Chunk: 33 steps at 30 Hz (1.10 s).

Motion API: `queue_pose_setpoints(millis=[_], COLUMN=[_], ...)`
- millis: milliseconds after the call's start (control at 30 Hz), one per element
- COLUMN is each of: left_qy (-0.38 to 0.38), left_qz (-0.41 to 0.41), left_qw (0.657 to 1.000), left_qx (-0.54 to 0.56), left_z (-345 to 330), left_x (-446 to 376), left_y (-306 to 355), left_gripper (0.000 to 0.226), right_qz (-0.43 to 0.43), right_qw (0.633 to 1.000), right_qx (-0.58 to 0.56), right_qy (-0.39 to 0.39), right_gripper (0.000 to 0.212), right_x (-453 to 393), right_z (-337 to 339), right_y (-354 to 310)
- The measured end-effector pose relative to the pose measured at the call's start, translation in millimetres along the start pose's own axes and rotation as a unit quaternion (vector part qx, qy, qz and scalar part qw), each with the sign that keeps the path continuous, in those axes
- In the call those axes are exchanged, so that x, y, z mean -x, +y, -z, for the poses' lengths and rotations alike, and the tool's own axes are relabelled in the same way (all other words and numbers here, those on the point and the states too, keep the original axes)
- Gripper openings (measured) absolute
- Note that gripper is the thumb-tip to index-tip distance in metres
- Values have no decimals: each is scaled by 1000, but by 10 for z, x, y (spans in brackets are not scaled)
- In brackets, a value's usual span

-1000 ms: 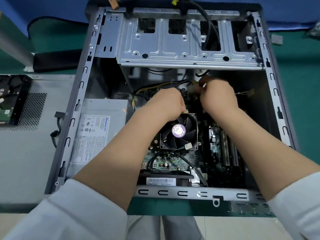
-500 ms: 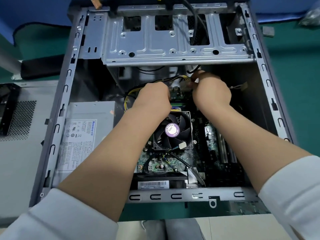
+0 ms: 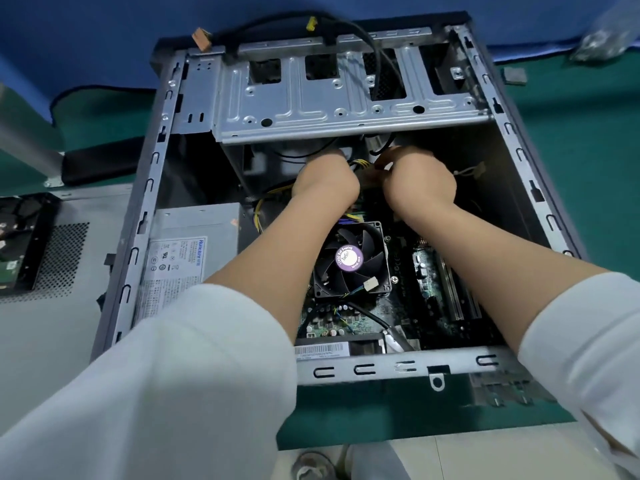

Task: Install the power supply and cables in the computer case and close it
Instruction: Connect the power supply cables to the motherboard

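Note:
The open grey computer case lies on its side on a green mat. A grey power supply with a white label sits in its left bay. Yellow and black cables run from it toward the motherboard's far edge. My left hand and my right hand are deep inside, side by side above the black CPU fan. Both close around the cable bundle and its connector between them. My fingertips are hidden under the drive cage.
The removed side panel lies flat to the left with a hard drive on it. Loose black cables with an orange plug hang over the case's far edge. A small grey piece rests on the mat at right.
Both hands have moved farther into the case, toward the drive cage, still together on the cables. My head has leaned in, so my sleeves fill more of the view.

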State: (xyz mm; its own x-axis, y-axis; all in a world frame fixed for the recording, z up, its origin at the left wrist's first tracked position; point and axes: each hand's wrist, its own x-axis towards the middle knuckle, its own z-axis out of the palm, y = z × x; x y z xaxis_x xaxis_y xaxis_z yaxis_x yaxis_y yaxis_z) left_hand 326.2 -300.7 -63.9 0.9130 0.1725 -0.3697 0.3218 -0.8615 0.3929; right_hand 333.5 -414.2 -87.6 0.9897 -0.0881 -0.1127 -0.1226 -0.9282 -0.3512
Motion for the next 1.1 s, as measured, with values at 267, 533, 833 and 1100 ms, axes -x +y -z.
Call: queue_pose_setpoints(millis=[267,533,833,1100], left_qy=[-83,-61,-37,-17], left_qz=[89,116,95,66], left_qw=[977,958,957,967], left_qx=[174,255,270,247], left_z=[-36,-124,-122,-136], left_x=[-120,-192,-167,-159], left_y=[-15,-4,32,1], left_gripper=[23,17,24,22], right_qz=[-2,-16,2,14], right_qw=[999,999,998,998], right_qx=[23,22,37,57], right_qy=[-23,-17,-41,-23], right_gripper=[25,16,26,21], right_x=[-38,-38,-29,-7], right_z=[48,51,60,27], right_y=[-9,-16,-16,-20])
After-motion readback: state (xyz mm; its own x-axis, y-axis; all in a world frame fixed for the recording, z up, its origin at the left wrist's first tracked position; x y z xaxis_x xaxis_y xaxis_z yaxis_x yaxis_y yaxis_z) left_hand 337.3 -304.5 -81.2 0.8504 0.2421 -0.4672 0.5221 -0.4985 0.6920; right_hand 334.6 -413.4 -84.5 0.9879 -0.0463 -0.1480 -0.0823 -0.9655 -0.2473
